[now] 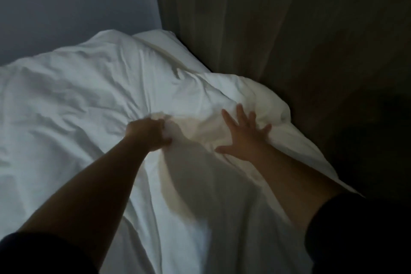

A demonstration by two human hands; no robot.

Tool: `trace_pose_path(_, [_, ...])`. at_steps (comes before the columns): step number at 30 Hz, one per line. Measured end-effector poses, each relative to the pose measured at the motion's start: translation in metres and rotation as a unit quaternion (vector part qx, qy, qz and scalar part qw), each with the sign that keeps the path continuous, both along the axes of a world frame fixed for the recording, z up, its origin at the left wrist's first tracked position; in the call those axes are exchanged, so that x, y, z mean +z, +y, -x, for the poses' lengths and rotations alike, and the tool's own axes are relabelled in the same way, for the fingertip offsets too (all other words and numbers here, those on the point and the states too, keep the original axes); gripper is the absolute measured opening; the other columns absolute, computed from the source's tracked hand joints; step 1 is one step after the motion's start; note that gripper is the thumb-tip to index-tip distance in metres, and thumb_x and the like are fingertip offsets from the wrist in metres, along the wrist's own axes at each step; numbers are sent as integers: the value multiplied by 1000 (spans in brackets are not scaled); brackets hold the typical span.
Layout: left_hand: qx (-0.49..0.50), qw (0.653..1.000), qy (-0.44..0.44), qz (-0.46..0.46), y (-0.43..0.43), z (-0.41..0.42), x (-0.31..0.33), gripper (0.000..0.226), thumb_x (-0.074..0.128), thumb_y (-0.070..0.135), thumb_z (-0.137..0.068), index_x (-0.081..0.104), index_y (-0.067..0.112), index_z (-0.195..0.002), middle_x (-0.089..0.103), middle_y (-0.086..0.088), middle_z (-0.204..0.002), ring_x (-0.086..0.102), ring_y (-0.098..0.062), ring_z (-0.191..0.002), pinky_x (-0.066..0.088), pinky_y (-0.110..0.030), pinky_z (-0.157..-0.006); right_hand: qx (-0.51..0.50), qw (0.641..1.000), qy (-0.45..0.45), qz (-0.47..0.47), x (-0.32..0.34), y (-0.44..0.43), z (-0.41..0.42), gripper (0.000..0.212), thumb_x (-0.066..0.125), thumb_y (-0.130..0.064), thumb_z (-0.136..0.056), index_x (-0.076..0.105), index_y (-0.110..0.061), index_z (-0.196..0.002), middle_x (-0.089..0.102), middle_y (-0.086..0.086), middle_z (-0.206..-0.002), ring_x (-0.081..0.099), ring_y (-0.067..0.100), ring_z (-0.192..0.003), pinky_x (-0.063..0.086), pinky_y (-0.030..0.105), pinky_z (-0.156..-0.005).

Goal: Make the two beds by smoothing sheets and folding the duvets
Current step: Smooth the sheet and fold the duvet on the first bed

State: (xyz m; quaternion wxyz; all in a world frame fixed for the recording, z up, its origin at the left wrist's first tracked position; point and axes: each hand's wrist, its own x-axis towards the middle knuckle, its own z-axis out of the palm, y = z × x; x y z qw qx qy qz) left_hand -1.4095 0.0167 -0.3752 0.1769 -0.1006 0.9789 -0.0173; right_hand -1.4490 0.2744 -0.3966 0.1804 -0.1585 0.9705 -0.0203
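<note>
The white duvet [89,87] covers the bed from 9 o'clock through the centre to 4 o'clock. It is rumpled, and its right edge lies against the dark curtain [266,29] at 1 o'clock. Judged from the deep creases, it is soft, bulky and light. The cover probably slides over the filling, so pinching cloth alone may shift only the cover. Take hold at an edge or corner, gathering cover and filling together. The left hand [149,133], just left of centre, grips a bunched fold in a closed fist. The right hand [244,138], at 3 o'clock of it and apart, presses flat on the duvet with fingers spread.
</note>
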Motion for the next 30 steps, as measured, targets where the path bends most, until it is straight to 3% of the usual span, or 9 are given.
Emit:
trace_pose_path(3, [26, 988, 139, 57, -20, 23, 2, 89, 60, 65, -78, 25, 20, -147, 31, -14, -148, 32, -36, -136, 34, -59, -105, -7, 996, -73, -46, -20, -13, 7, 121, 59, -85, -63, -25, -51, -142, -33, -2, -156, -19, 45, -143, 1, 81, -101])
trace_pose_path(7, [211, 977, -15, -6, -50, 37, -12, 139, 69, 80, -52, -19, 33, -149, -25, -5, -158, -15, -42, -144, 10, -79, -101, -28, 989, -124, -69, -27, -14, 22, 123, 64, -85, -57, -21, -57, -142, -32, -5, -156, -20, 47, -142, 3, 83, -99])
trace_pose_path(12, [227, 965, -110, -68, -61, 37, -41, 153, 66, 87, -45, -36, 27, -142, -40, -7, -151, -29, -40, -140, 4, -79, -101, -21, 983, -163, -81, -24, -14, 32, 121, 62, -86, -59, -23, -57, -140, -34, -8, -155, -19, 48, -142, 10, 80, -103])
trace_pose_path(15, [225, 961, -139, -80, -68, 43, -49, 154, 62, 90, -46, -40, 24, -139, -45, -9, -147, -35, -41, -137, -1, -78, -101, 10, 978, -184, -93, -17, -11, 44, 116, 56, -89, -61, -20, -56, -143, -25, -5, -159, -8, 42, -146, 13, 65, -114])
trace_pose_path(17, [221, 960, -145, -93, -73, 44, -56, 152, 59, 92, -46, -37, 22, -142, -44, -12, -148, -35, -42, -136, -3, -77, -103, 21, 979, -189, -73, 3, -18, 60, 90, 51, -74, -81, 4, -44, -152, 5, 3, -163, 16, 32, -146, 23, 48, -116])
trace_pose_path(20, [214, 956, -165, -117, -82, 50, -68, 155, 57, 93, -43, -38, 21, -141, -46, -13, -145, -39, -42, -134, -5, -76, -103, 58, 995, -25, -73, 40, -47, 81, 42, 30, -44, -103, 57, -21, -127, 59, 5, -125, 55, 24, -111, 37, 30, -84])
trace_pose_path(24, [213, 951, -179, -135, -90, 56, -78, 160, 57, 94, -37, -39, 19, -140, -48, -15, -144, -40, -42, -133, -5, -77, -103, 44, 993, 88, 61, 49, -84, 112, 22, 40, -34, -99, 53, -20, -87, 52, 6, -100, 51, 25, -98, 32, 33, -76])
trace_pose_path(27, [209, 950, -185, -138, -90, 58, -79, 159, 58, 93, -42, -42, 16, -138, -49, -17, -142, -40, -43, -133, -6, -76, -102, 4, 990, 14, 137, 40, -117, 146, 22, 43, -41, -99, 51, -23, -89, 58, 7, -107, 52, 27, -103, 38, 37, -87])
trace_pose_path(30, [214, 949, -186, -141, -91, 59, -82, 157, 61, 89, -46, -45, 17, -135, -51, -16, -140, -42, -42, -131, -5, -76, -104, -32, 990, -48, 128, 21, -155, 175, 46, 42, -61, -93, 58, -21, -111, 57, 7, -125, 49, 28, -118, 36, 41, -101])
